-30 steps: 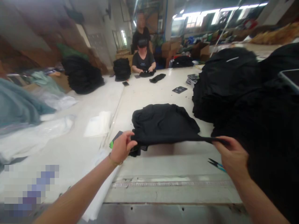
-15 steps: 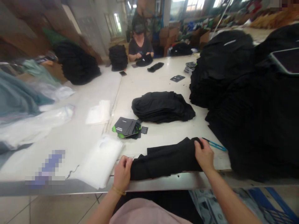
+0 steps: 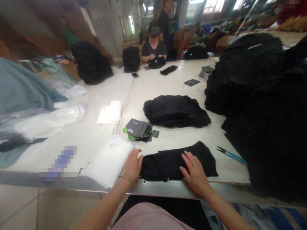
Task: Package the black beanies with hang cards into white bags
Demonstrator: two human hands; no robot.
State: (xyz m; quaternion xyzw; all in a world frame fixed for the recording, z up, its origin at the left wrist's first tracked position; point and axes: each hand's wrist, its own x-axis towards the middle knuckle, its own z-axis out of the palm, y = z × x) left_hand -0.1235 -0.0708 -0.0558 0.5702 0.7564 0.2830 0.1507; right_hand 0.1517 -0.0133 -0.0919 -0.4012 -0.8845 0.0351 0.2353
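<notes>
A folded black garment (image 3: pixel 155 166) lies flat along the near edge of the table, with a small pale tag at its lower edge. My left hand (image 3: pixel 133 164) is at the garment's left end, thumb and fingers apart, nothing gripped. Spread fingers of my right hand (image 3: pixel 194 172) rest on top of the cloth, right of its middle. Beyond the garment sit a stack of black-and-green cards (image 3: pixel 137 129) and a pile of folded black garments (image 3: pixel 176 110). To the right lies a slim blue tool with two dark points (image 3: pixel 231 154), like tweezers.
White plastic bags (image 3: pixel 109 163) lie beside my left hand. A tall heap of black clothes (image 3: pixel 247 76) borders the right side. Across the table (image 3: pixel 168 84), a co-worker (image 3: pixel 153 48) handles black cloth near more black stacks (image 3: pixel 92 64). The metal table edge runs in front of me.
Both hands have released the garment's ends. My right hand has moved left and lies flat on the cloth, which now rests on the table. The whole view has shifted somewhat.
</notes>
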